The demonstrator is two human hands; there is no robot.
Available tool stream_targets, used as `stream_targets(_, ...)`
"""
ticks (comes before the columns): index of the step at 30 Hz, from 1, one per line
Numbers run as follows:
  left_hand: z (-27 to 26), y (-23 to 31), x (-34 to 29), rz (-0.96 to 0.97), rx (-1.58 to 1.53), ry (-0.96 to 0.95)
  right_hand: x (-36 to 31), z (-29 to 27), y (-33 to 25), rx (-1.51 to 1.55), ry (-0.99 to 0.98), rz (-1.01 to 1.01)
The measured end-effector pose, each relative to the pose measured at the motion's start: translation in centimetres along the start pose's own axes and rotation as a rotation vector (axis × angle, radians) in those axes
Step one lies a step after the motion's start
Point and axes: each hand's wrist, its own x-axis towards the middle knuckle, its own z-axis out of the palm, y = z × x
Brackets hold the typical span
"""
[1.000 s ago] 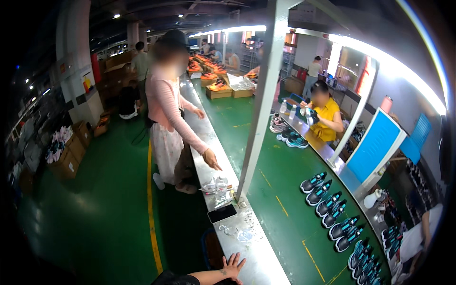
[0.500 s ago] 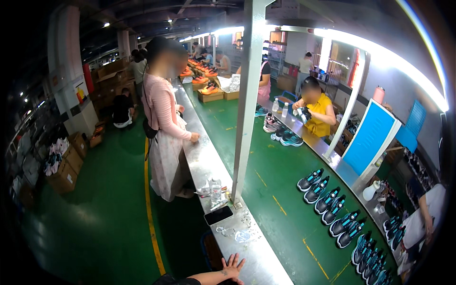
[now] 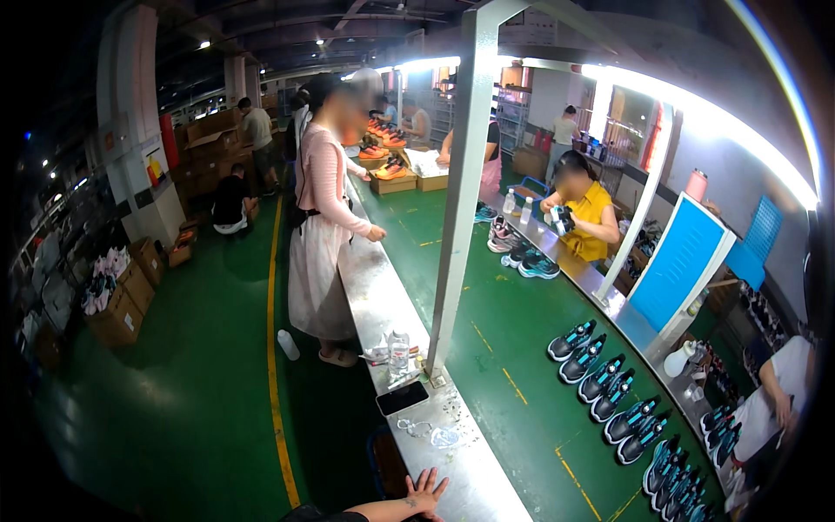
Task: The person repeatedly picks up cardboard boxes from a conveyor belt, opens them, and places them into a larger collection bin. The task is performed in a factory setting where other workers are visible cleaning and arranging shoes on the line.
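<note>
Head view shows the left hand [image 3: 426, 489] spread flat on the steel bench [image 3: 474, 478] near its front edge; right hand unseen. Nearby clear plastic wrap [image 3: 442, 435] looks light, soft; pinch its edge.

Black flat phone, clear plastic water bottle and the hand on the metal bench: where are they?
Black flat phone [image 3: 402, 398], head view, middle of its screen.
Clear plastic water bottle [image 3: 399, 351], head view, its body.
Left hand [image 3: 426, 490], head view, back of hand.

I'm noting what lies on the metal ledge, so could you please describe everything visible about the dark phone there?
The phone is a thin, dark rectangular slab, lying flat with its glossy face up on the steel ledge, slightly askew to its edge. Nothing holds it. A clear plastic bottle stands just beyond it; the person's left hand rests nearer the camera, apart from it.
</note>
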Motion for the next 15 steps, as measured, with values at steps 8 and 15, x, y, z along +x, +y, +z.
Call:
stream_targets(8,-0.6,0.2,-0.4,0.009,-0.013,0.006,0.2,0.3,0.2,0.026,0.018,-0.012)
stream_targets(15,0.6,-0.6,1.9,0.047,-0.113,0.017,0.1,0.2,-0.1,0.008,0.010,-0.025)
